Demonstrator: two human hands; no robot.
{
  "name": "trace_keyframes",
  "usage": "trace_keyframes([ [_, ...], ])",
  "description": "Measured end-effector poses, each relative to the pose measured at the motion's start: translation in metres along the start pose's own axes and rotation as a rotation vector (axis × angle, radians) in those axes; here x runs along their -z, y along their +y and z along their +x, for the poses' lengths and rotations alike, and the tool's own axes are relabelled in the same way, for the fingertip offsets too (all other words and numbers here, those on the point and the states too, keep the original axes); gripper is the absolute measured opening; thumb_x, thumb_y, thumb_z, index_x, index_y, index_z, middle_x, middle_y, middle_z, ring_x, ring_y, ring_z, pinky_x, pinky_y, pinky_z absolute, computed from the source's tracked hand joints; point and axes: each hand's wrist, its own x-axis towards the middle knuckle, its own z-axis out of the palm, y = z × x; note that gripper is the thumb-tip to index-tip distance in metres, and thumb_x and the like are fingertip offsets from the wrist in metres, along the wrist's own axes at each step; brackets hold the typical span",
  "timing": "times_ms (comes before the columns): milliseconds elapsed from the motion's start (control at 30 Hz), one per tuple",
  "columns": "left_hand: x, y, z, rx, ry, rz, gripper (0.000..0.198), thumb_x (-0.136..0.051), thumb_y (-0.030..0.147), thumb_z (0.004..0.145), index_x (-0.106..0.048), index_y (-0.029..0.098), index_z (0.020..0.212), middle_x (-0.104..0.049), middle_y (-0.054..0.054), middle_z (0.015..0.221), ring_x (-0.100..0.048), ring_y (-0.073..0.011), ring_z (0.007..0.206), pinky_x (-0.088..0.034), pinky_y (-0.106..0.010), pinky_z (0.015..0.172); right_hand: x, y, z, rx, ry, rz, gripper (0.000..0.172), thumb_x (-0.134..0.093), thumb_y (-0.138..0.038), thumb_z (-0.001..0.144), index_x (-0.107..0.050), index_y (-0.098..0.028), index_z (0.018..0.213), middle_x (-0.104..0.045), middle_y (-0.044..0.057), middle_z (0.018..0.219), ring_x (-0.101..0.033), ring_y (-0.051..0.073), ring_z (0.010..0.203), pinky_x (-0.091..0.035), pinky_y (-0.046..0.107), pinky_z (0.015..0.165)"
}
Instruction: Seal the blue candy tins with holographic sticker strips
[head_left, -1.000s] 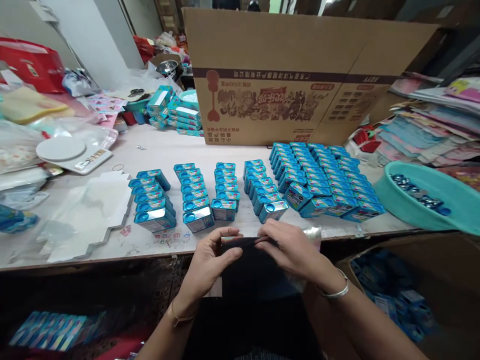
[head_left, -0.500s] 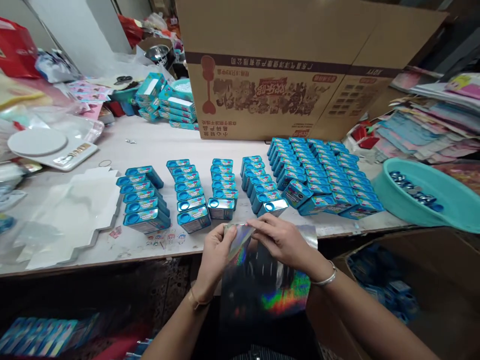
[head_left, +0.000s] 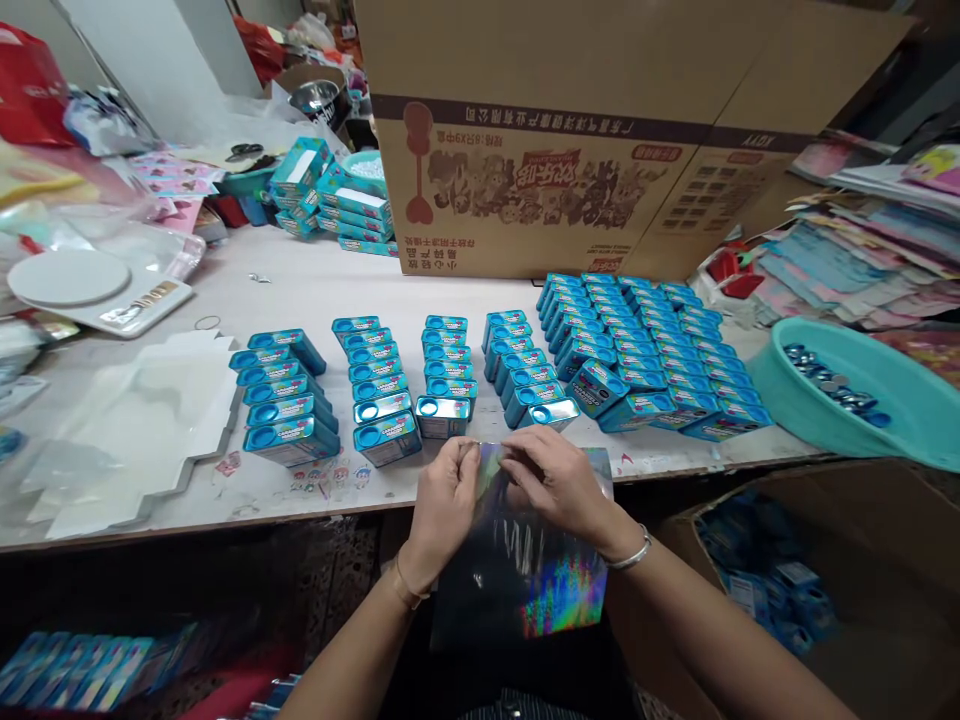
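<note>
A shiny holographic film sheet (head_left: 517, 570) hangs down in front of my body at the table's front edge, with rainbow glare on its lower right. My left hand (head_left: 450, 495) pinches its top edge between thumb and fingers. Close beside it, my right hand (head_left: 555, 480) has its fingertips closed on the same top edge. Just beyond my hands stand rows of small blue tins (head_left: 386, 437) with printed labels. Whether the film is one layer or a bag, I cannot tell.
Packed rows of blue tins (head_left: 637, 340) stand before a large cardboard box (head_left: 540, 230). A turquoise basin (head_left: 780, 400) with shiny blue pieces is at right, above an open carton (head_left: 862, 550) of blue tins. A white scale (head_left: 142, 305) and a flattened white tray (head_left: 165, 410) lie left.
My left hand has turned its knuckles upward and shifted slightly right. My right hand has moved slightly left, and the film hangs flatter, its rainbow glare changed.
</note>
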Motion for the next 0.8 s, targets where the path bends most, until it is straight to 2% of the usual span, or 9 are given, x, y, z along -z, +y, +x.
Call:
trace_keyframes([
  [100, -0.001, 0.004, 0.000, -0.019, 0.004, 0.022, 0.022, -0.046, 0.035, 0.096, -0.062, 0.020, 0.089, -0.063, 0.001, 0.072, -0.056, -0.0143, 0.065, -0.041, -0.024, 0.064, -0.006, 0.000, 0.003, 0.001, 0.027, -0.063, 0.020, -0.053, -0.024, 0.099, -0.067, -0.021, 0.114, -0.072, 0.009, 0.096, -0.067, 0.023, 0.087, -0.056, 0.036, 0.076],
  [300, 0.000, 0.006, 0.003, -0.013, 0.010, 0.007, 0.023, -0.046, 0.033, 0.096, -0.062, 0.019, 0.087, -0.061, 0.002, 0.068, -0.054, -0.0134, 0.060, -0.040, -0.023, 0.060, -0.017, 0.003, -0.002, 0.189, 0.128, -0.264, 0.024, -0.054, -0.017, 0.097, -0.068, -0.019, 0.117, -0.075, 0.011, 0.102, -0.069, 0.024, 0.088, -0.056, 0.038, 0.075],
  [500, 0.000, 0.003, 0.003, -0.005, -0.010, -0.028, 0.024, -0.047, 0.035, 0.096, -0.062, 0.019, 0.085, -0.060, 0.002, 0.070, -0.054, -0.0139, 0.065, -0.041, -0.023, 0.064, -0.017, 0.000, 0.001, 0.065, 0.099, -0.105, 0.018, -0.052, -0.019, 0.098, -0.069, -0.020, 0.106, -0.073, 0.010, 0.095, -0.068, 0.022, 0.087, -0.057, 0.037, 0.077],
  [633, 0.001, 0.001, 0.004, 0.022, -0.025, -0.057, 0.025, -0.047, 0.037, 0.095, -0.062, 0.019, 0.086, -0.058, 0.002, 0.068, -0.051, -0.0140, 0.064, -0.040, -0.023, 0.063, -0.017, 0.001, 0.001, 0.102, 0.112, -0.112, 0.017, -0.052, -0.018, 0.098, -0.069, -0.020, 0.101, -0.073, 0.010, 0.094, -0.068, 0.022, 0.085, -0.057, 0.037, 0.075],
  [800, 0.002, -0.001, 0.004, 0.021, -0.033, -0.085, 0.024, -0.048, 0.036, 0.095, -0.063, 0.018, 0.088, -0.061, 0.001, 0.072, -0.055, -0.0141, 0.068, -0.041, -0.023, 0.065, -0.019, 0.002, -0.002, 0.081, 0.112, -0.107, 0.025, -0.052, -0.021, 0.099, -0.064, -0.019, 0.121, -0.073, 0.012, 0.104, -0.068, 0.024, 0.093, -0.058, 0.039, 0.080],
])
